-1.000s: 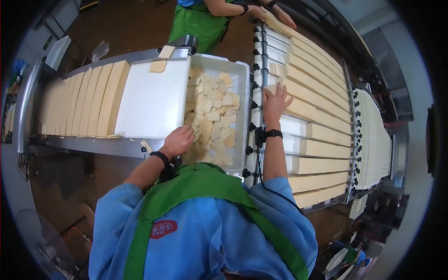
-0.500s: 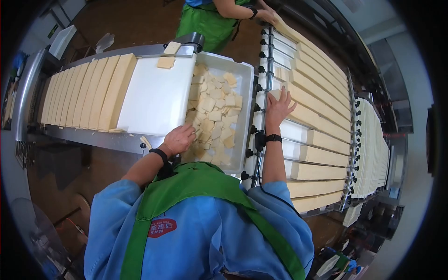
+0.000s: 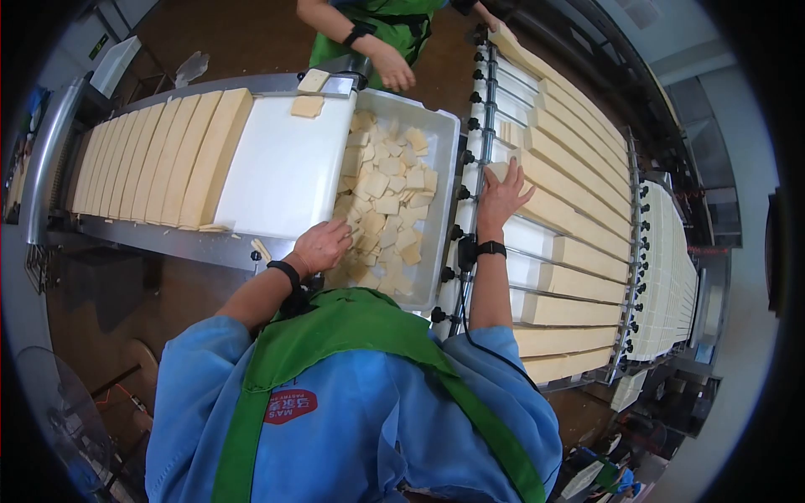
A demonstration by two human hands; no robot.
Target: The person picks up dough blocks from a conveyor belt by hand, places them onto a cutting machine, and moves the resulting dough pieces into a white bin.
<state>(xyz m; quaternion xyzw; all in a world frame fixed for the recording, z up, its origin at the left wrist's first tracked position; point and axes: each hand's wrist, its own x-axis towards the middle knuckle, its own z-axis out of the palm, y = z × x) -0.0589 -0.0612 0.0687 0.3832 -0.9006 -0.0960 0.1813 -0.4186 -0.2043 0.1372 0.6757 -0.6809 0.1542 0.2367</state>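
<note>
Gripping a pale dough piece point(image 3: 497, 170), right of frame centre, between thumb and fingers of the right hand point(image 3: 501, 201), ideally pressing lightly and aligning with the dough rows point(image 3: 566, 339); resting the left hand point(image 3: 321, 246) beside the white tray point(image 3: 450, 159), mid-frame, not revealing whether clasping anything.

Co-worker point(image 3: 394, 25) cut off by the top edge, blue shirt point(image 3: 335, 432) by the bottom, pale piece point(image 3: 496, 171) partly covered by the right hand point(image 3: 505, 199), underside of the left hand point(image 3: 321, 246) hidden, blue shapes point(image 3: 626, 481) lower right too small to tell.
</note>
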